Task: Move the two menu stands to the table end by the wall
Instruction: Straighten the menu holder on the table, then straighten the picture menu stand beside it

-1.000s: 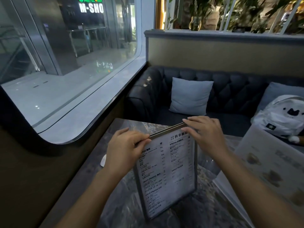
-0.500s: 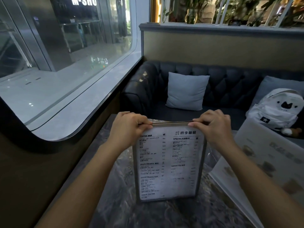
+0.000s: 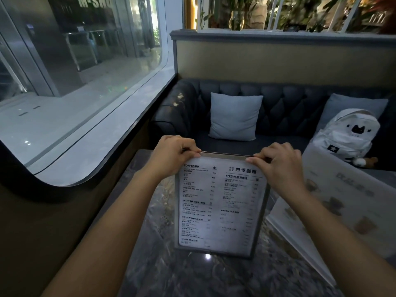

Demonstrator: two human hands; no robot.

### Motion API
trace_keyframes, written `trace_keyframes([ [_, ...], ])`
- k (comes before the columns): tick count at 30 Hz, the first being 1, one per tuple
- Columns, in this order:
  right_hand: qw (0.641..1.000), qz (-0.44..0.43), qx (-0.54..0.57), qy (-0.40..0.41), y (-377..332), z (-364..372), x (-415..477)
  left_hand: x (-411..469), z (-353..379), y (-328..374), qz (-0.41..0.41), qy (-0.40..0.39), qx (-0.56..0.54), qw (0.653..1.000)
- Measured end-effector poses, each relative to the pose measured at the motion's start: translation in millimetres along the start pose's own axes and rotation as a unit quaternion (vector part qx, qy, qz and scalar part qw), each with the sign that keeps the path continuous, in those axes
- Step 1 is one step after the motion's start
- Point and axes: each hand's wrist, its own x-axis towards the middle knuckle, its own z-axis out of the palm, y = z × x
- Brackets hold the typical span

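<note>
A framed menu stand point(image 3: 220, 206) with black text on white stands upright on the dark marble table point(image 3: 162, 273), its printed face toward me. My left hand point(image 3: 173, 155) pinches its top left corner and my right hand point(image 3: 278, 166) pinches its top right corner. A second, larger menu stand point(image 3: 347, 213) with pale pictures of drinks leans at the table's right side, untouched.
The wall with a big curved window point(image 3: 90, 129) runs along the table's left side. Beyond the table is a dark tufted sofa point(image 3: 285, 108) with two grey cushions and a white backpack point(image 3: 347, 138) at the right.
The text menu stand has turned from angled to facing me squarely and now stands upright on the table. Both hands have closed on its top corners.
</note>
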Motion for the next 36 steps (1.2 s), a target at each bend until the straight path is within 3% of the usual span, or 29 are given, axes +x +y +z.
trace_keyframes([
  [8,0.998,-0.018,-0.062,0.004,-4,-5,-5,-2,0,5,0.005,-0.011,0.037,0.999],
  [13,0.998,-0.011,-0.063,0.023,6,-19,-18,5,8,29,0.069,-0.001,0.097,0.993],
  [25,0.980,0.086,-0.156,0.089,74,-95,-68,48,98,147,0.229,-0.032,0.063,0.971],
  [29,0.973,0.105,-0.181,0.101,96,-113,-88,55,125,171,0.246,-0.025,0.062,0.967],
  [36,0.967,0.081,-0.192,0.150,119,-124,-111,60,154,175,0.232,-0.096,0.119,0.961],
])
